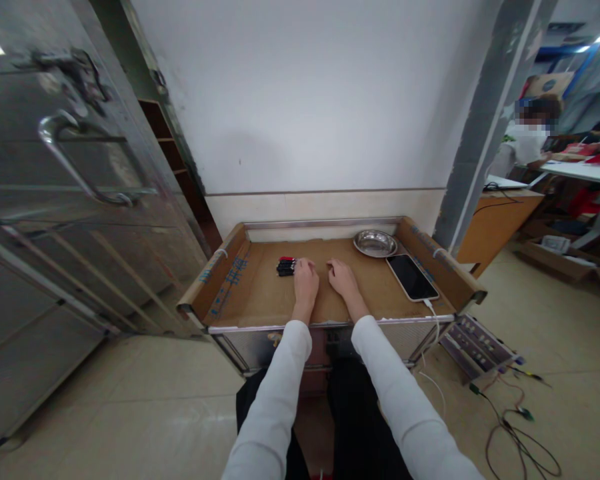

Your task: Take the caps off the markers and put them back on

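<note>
A small bundle of black pen-like sticks [285, 267], with a bit of red at the top, lies on the cardboard-lined tabletop [265, 303]. My left hand [306, 277] is closed over the right ends of the bundle, and its fingers cover those ends. To the right of it, my right hand [342, 277] rests low over the cardboard with its fingers curled in. Whatever may be between the right fingertips is hidden or too small to make out. A narrow gap separates the two hands.
A round metal bowl [375, 243] sits at the back right. In front of it lies a phone [413, 277] with a white charging cable [433, 310]. Raised cardboard-covered sides [437, 260] flank the tabletop. On the floor stand an electrical box [480, 350] and loose wires [515, 427].
</note>
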A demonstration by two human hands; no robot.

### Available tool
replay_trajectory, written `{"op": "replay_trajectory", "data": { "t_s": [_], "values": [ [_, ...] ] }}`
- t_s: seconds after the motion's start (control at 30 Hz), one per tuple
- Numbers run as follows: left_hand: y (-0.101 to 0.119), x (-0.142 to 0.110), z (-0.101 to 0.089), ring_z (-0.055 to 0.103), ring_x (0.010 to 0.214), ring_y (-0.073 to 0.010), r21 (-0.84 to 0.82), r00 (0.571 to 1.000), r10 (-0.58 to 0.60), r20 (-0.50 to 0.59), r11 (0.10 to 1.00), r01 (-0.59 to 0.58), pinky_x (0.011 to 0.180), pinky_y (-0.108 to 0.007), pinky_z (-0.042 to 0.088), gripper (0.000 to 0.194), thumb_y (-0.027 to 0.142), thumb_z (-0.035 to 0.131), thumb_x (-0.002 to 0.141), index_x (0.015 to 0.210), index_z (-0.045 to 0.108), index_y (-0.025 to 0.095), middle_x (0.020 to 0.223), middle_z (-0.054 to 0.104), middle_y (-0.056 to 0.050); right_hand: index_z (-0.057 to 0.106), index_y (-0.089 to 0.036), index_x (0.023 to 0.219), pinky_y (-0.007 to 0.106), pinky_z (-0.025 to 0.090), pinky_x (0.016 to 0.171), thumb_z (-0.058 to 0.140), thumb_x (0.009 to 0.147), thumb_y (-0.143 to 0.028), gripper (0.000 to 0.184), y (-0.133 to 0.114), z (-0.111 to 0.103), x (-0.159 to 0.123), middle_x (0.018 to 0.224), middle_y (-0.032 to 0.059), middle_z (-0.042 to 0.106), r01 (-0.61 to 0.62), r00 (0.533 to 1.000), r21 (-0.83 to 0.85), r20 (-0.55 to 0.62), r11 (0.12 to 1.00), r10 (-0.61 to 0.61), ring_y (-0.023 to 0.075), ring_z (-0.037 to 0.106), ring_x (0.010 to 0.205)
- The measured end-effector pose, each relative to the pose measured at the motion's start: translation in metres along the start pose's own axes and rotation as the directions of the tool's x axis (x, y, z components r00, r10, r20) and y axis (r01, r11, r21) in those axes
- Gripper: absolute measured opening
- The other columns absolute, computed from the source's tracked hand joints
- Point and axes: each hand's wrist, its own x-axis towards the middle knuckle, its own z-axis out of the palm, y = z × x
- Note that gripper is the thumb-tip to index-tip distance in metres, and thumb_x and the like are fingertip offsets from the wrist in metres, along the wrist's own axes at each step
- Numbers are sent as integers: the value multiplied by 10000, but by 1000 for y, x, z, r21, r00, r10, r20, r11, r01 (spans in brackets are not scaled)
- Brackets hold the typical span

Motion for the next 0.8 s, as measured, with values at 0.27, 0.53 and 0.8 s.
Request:
{"op": "replay_trajectory", "data": {
  "t_s": [0.27,0.53,0.8],
  "values": [
    [0,1,14,561,1054,-183,-115,942,267,204,962,-247,957,-363,448,315,18,365,823,1051,536,153,1074,601,-105,627,-124,1066,282,400,951,405,839,-47,326,-2,-2,1,1124,140,651,-16,1000,-13,2,1000,17,178,584,1061],
    [-8,5,15,565,1047,-177,-234,928,306,211,938,-256,983,-355,442,326,3,380,796,992,593,153,1058,628,-93,619,-121,1076,288,405,963,408,826,-34,339,2,0,0,1113,126,655,0,1000,1,5,1000,0,175,576,1073],
    [-9,5,17,563,1026,-170,-243,929,313,198,934,-263,982,-339,437,311,2,379,802,976,595,144,1040,624,-94,615,-125,1088,299,392,985,394,832,-50,346,2,-1,0,1157,120,637,-2,1000,24,29,1000,2,180,564,1087]
  ]
}}
